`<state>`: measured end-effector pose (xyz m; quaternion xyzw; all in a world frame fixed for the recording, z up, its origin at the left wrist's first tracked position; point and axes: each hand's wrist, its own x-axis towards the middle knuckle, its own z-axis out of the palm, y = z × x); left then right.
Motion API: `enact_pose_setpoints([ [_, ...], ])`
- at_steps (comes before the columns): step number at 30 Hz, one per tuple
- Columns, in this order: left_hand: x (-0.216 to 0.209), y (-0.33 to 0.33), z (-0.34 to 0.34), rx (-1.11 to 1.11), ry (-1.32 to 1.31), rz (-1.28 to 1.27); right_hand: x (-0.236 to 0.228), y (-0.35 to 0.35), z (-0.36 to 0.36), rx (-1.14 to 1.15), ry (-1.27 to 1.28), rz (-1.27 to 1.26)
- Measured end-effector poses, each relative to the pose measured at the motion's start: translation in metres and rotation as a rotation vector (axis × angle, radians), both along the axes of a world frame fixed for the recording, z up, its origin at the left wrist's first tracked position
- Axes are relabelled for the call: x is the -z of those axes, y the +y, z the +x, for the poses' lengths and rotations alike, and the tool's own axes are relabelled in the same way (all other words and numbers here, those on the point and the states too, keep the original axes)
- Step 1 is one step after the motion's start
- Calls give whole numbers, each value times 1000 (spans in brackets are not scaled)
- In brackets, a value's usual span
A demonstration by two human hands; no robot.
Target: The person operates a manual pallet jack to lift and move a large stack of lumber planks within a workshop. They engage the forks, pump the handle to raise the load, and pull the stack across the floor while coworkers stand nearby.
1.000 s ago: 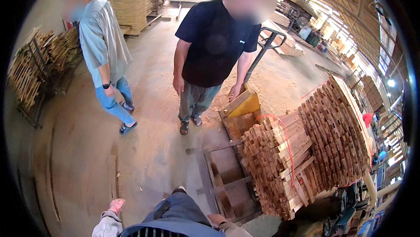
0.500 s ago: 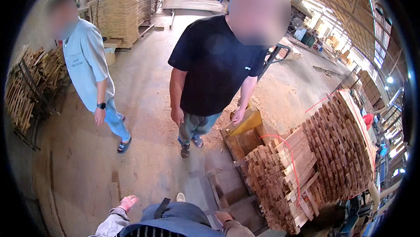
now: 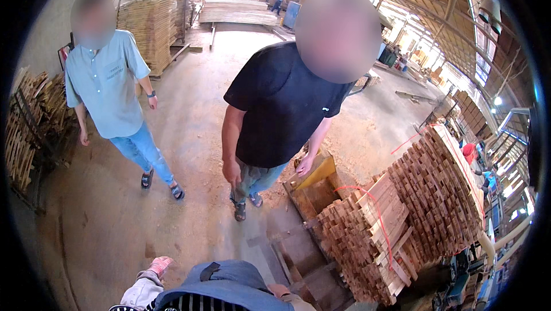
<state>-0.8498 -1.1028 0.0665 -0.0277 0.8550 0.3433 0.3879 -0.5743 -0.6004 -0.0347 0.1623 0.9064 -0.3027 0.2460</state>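
My left hand (image 3: 159,266), in a pink-and-white glove, hangs beside my blue apron (image 3: 227,288) with fingers loosely out and nothing visible in it. Only a small part of my right hand (image 3: 279,290) shows at the apron's right side; its fingers are hidden. To the right of it stands a tall stack of short wooden slats (image 3: 367,242), with red strapping (image 3: 379,213) across it. Facing me close by is a person in a black T-shirt (image 3: 275,98), arms lowered, beside a yellow-edged metal frame (image 3: 318,173).
A second person in a light blue shirt (image 3: 109,84) is at the left, near a rack of thin wood strips (image 3: 34,121). Board stacks (image 3: 149,30) and a long pile of planks (image 3: 238,10) stand farther back. Wood shavings lie on the concrete floor (image 3: 189,139).
The person in light blue has stepped and turned toward me. My view has shifted slightly. Both my hands sit lower in the picture and farther left, the right one more hidden.
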Motion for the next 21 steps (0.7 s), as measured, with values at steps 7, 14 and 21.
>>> enact_pose_setpoints([
  [7, 25, -12, -8, 96, 77, -26, 5, -4, 12, -21, 12, 78],
  [14, 16, 7, 4, -111, -47, 57, 4, 17, 9, -88, 119, 188],
  [21, 24, 3, 29, -136, -6, 124, 14, 25, -9, -2, 20, 100],
])
